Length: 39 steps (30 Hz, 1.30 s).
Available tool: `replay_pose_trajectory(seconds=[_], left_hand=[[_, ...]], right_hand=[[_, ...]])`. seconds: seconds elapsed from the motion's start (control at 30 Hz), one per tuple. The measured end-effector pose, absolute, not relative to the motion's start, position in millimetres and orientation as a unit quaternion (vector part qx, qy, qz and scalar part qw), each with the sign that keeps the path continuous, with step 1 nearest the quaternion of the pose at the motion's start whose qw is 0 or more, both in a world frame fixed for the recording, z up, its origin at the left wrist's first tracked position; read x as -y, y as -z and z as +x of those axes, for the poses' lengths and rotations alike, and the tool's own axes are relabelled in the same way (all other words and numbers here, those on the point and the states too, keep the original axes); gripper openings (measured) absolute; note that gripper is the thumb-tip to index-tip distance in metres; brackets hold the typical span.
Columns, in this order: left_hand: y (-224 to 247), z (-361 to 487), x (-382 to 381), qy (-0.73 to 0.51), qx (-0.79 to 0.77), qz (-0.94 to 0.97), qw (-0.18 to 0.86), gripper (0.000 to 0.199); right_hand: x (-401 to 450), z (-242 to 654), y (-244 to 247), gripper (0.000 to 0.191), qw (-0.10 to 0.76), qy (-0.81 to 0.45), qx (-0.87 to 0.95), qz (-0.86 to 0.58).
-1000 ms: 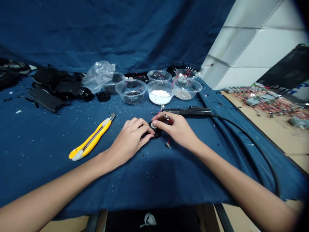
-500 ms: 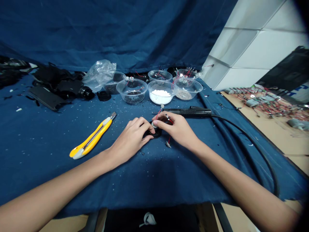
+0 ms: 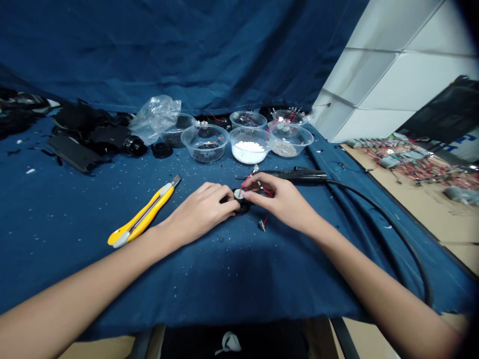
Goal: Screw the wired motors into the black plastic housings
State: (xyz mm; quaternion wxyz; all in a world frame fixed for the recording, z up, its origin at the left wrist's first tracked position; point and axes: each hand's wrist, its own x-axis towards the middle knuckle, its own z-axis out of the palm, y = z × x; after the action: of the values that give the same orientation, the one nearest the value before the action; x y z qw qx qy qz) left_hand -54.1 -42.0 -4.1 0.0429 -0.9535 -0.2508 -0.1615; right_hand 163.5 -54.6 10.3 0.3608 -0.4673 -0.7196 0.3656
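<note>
On the blue cloth [image 3: 224,279], your left hand [image 3: 205,207] and right hand [image 3: 279,199] both have their fingers closed around the small black part [image 3: 243,208].

The left hand [image 3: 204,207] partly hides the black round piece [image 3: 243,209] at centre. At the right edge, the wired parts [image 3: 415,162] blur and run out of frame; the dark heap [image 3: 17,117], upper left, is cut off.

Bowls [image 3: 205,144] clear smooth plastic; cutter [image 3: 145,213] glossy yellow plastic, metal blade; sheet [image 3: 209,279] matt blue cloth, creased.
</note>
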Motion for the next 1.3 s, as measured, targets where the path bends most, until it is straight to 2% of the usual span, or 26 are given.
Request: replay_pose_trajectory(seconds=[0.1,0.17,0.3,0.43,0.73,1.0,1.3], left_hand=[[4,-58,38,0.157,0.256,-0.953,0.050,0.011],[3,-59,37,0.173,0.267,-0.948,0.020,0.012],[0,-55,43,0.289,0.285,-0.913,-0.043,0.027],[-4,-50,51,0.368,0.249,-0.895,-0.030,0.025],[2,-52,50,0.307,0.254,-0.916,-0.049,0.011],[4,-49,51,0.234,0.291,-0.928,-0.022,0.017],[6,-41,52,0.241,0.334,-0.911,-0.022,0.016]], right_hand=[[57,176,-20,0.025,0.337,-0.353,0.735,-0.471],[58,183,-26,0.025,0.332,-0.338,0.749,-0.463],[61,184,-32,0.021,0.321,-0.282,0.803,-0.416],[64,177,-27,0.022,0.309,-0.231,0.850,-0.359],[63,174,-18,0.026,0.254,-0.217,0.859,-0.388],[58,174,-11,0.024,0.245,-0.160,0.873,-0.390],[50,169,4,0.015,0.276,-0.195,0.855,-0.395]])
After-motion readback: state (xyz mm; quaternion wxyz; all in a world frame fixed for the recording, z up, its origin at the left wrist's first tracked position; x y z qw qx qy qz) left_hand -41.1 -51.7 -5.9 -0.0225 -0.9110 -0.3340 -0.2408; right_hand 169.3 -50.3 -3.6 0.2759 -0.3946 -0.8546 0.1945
